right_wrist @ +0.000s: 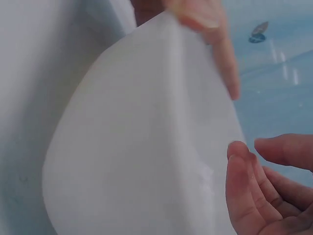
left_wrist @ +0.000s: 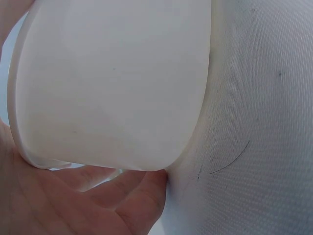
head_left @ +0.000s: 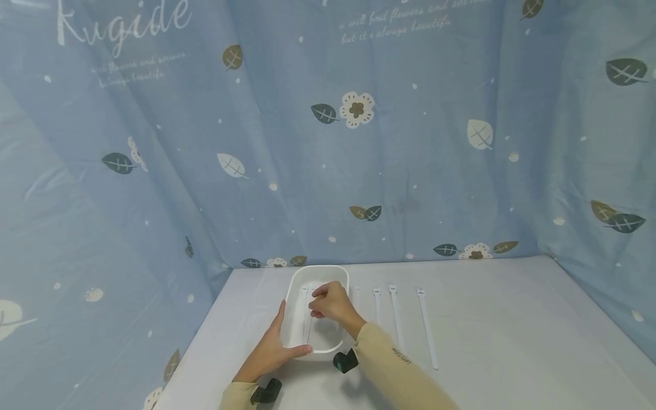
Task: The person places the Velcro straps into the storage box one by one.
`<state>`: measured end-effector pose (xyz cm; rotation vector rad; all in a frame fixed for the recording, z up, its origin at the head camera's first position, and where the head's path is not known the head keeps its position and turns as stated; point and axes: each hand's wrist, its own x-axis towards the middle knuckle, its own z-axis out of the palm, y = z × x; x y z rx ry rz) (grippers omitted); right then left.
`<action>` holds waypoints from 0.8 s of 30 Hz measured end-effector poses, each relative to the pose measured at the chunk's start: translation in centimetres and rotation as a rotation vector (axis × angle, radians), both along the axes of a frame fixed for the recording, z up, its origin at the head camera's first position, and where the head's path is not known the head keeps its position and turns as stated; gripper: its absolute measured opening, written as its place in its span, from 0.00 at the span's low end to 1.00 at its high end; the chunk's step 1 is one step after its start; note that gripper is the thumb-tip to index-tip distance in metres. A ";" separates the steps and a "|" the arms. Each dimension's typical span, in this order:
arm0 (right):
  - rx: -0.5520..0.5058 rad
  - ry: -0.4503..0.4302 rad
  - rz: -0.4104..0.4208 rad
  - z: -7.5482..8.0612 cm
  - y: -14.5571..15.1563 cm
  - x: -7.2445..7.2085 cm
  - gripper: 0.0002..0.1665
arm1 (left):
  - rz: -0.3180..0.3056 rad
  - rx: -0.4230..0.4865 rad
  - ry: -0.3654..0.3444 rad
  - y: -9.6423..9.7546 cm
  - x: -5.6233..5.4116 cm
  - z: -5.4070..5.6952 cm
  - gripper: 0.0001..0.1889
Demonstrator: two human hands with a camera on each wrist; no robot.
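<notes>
A white rectangular plastic tub (head_left: 290, 319) with rounded corners stands on the table. My left hand (head_left: 271, 350) grips its near left corner, thumb along the near rim and fingers against the left side; the left wrist view shows this hand (left_wrist: 83, 200) close against the tub wall (left_wrist: 117, 88). Inside the tub lie thin white cable ties (head_left: 304, 307), partly hidden by my right hand (head_left: 333, 302), which is over the tub's interior. In the right wrist view its thumb and forefinger (right_wrist: 264, 196) are bent with a gap between them, and nothing shows there.
Several white cable ties lie lengthwise right of the tub, among them one close by (head_left: 377, 304), another (head_left: 397, 319) and the farthest right (head_left: 427, 330). A blue patterned curtain (head_left: 297, 188) hangs behind and beside the white table (head_left: 512, 330).
</notes>
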<state>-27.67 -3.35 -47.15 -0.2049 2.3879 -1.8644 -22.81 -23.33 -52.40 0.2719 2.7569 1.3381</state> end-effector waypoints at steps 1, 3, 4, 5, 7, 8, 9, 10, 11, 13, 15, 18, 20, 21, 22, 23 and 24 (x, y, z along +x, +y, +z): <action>-0.006 0.011 0.007 0.2 0.3 0.1 0.16 | -0.002 0.001 0.000 0.0 0.0 0.0 0.70; -0.011 0.032 0.015 0.6 0.8 0.3 0.15 | -0.002 0.008 -0.003 0.0 0.0 -0.1 0.70; -0.014 0.037 0.018 0.8 1.1 0.4 0.15 | -0.002 0.011 -0.006 0.0 -0.1 -0.1 0.70; -0.011 0.045 0.019 1.0 1.4 0.5 0.15 | -0.002 0.013 -0.008 0.0 -0.1 -0.2 0.70; -0.002 0.053 0.016 1.4 2.0 0.6 0.16 | 0.003 0.017 -0.014 0.0 -0.1 -0.2 0.70; -0.001 0.056 0.014 1.5 2.3 0.7 0.16 | 0.005 0.019 -0.016 0.0 -0.1 -0.3 0.70; 0.002 0.060 0.010 1.7 2.7 0.8 0.16 | 0.008 0.019 -0.019 0.0 -0.1 -0.3 0.70; 0.006 0.062 0.005 1.9 3.0 0.8 0.16 | 0.010 0.019 -0.022 -0.1 -0.1 -0.3 0.71; 0.010 0.071 0.003 2.1 3.3 0.9 0.17 | 0.011 0.018 -0.023 -0.1 -0.1 -0.3 0.71; 0.015 0.086 -0.004 2.6 3.9 1.1 0.17 | 0.015 0.016 -0.024 -0.1 -0.1 -0.3 0.71; 0.017 0.117 -0.005 3.0 4.5 1.3 0.17 | 0.014 0.019 -0.022 -0.1 -0.1 -0.2 0.71; 0.015 0.144 -0.015 3.5 5.4 1.7 0.17 | 0.010 0.027 -0.016 -0.1 -0.1 -0.2 0.71; 0.015 0.154 -0.030 3.8 6.0 1.9 0.16 | 0.007 0.032 -0.013 -0.1 -0.1 -0.3 0.71; 0.016 0.158 -0.040 4.0 6.3 2.0 0.15 | 0.006 0.032 -0.013 -0.1 -0.1 -0.3 0.71; 0.016 0.153 -0.054 4.1 6.6 2.1 0.15 | 0.006 0.035 -0.013 -0.1 -0.2 -0.3 0.71; 0.016 0.151 -0.066 4.2 6.9 2.2 0.14 | 0.006 0.035 -0.013 0.0 -0.2 -0.3 0.72; 0.014 0.154 -0.076 4.3 7.1 2.3 0.14 | 0.006 0.037 -0.013 0.0 -0.2 -0.3 0.72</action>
